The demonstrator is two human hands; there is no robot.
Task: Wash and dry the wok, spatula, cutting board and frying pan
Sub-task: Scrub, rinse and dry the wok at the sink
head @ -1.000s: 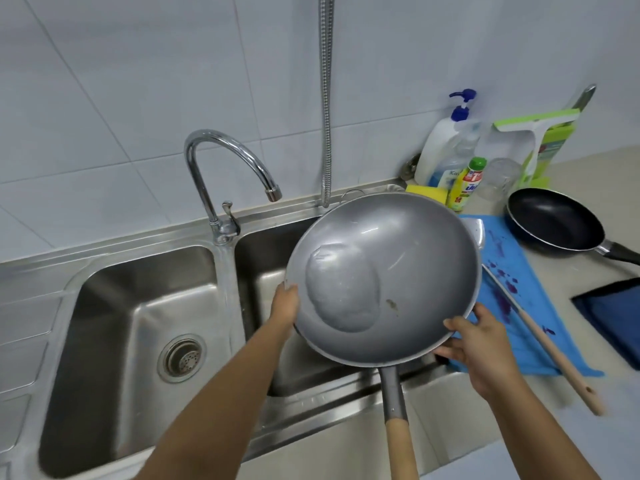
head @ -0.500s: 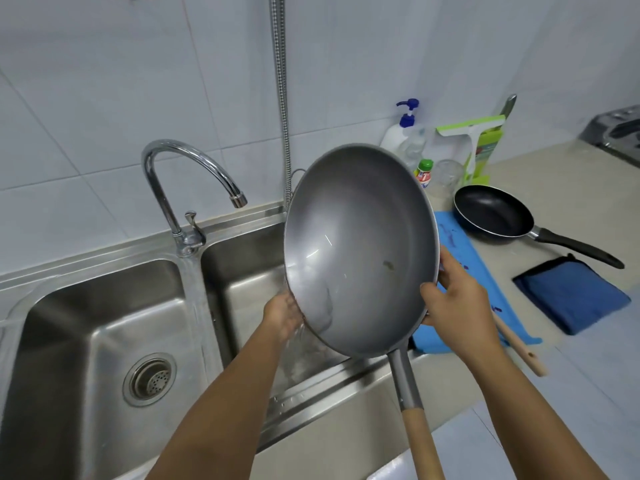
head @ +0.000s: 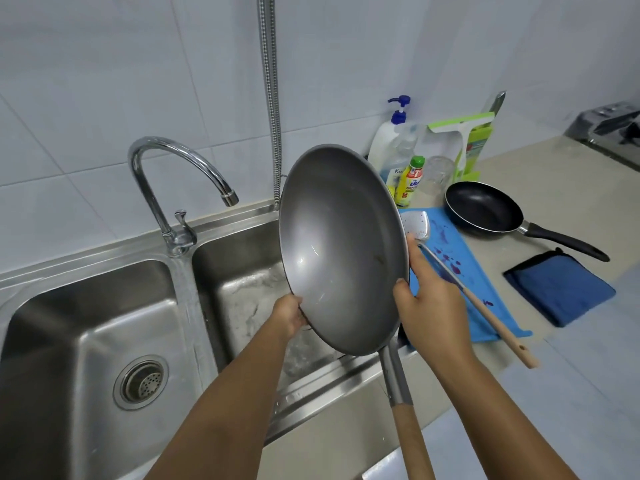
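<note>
Both forearms reach forward. The left hand (head: pixel 289 315) grips the lower rim of the wok (head: pixel 341 251); the right hand (head: pixel 429 303) clasps its right rim. The wok stands steeply tilted above the right basin of the sink (head: pixel 235 271), handle toward the person.

Far right, against wall: white-and-clear pump bottle with blue nozzle (head: pixel 390 147), label showing only "Ka", rest hidden. Just beside it, small yellow bottle with green cap (head: pixel 412 185): blue "Ju", smaller print illegible.
</note>
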